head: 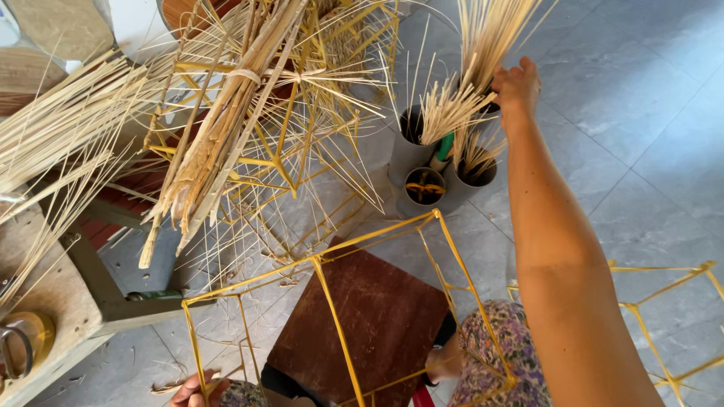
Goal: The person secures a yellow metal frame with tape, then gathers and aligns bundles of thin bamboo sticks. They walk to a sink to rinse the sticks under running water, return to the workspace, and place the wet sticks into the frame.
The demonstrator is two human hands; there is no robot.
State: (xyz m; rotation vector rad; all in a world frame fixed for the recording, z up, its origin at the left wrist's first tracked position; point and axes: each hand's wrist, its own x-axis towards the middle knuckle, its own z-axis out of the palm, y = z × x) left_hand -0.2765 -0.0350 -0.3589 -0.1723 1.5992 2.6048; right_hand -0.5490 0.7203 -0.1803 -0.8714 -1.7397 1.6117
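Head view: right hand (pixel 516 87) fingers grip bamboo strips (pixel 490 30) in grey tubes (pixel 411 154); a careless tug might topple them. Left hand (pixel 192 390) fingers unclear.

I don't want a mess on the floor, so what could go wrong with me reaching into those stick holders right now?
1. The right hand grips a clump of thin bamboo sticks standing in the grey tubes; a sideways pull might tip them and scatter sticks.
2. The outstretched arm crosses above the yellow stick frame; dropping it could bend a strut.
3. The left hand sits low by the frame's base, so the frame may shift.
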